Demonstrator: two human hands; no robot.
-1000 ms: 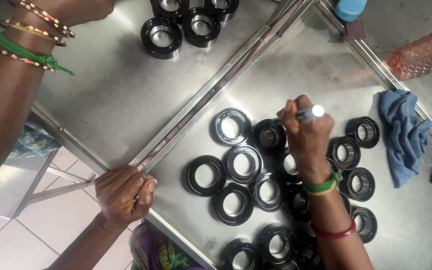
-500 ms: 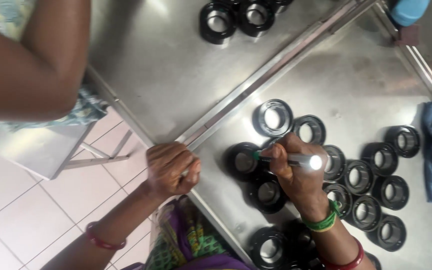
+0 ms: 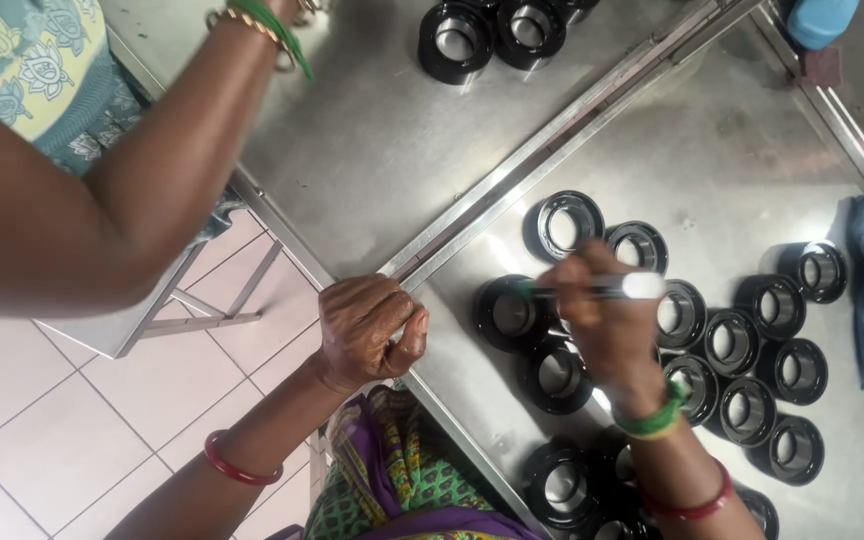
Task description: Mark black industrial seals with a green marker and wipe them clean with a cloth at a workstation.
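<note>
Marking black rings at centre frame: right hand (image 3: 607, 325) gripping a marker (image 3: 602, 290) over one ring (image 3: 509, 313); left hand (image 3: 367, 325) fisted, empty, lower centre. Next: steady tip, neighbouring ring.

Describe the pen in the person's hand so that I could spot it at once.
Find the steel table with its cluster of black rings on the right. Above the rings nearest the table's edge is the person's right hand, and the pen lies level across its fingers. It is the only slim thing there, dark with a white end pointing right.
</note>
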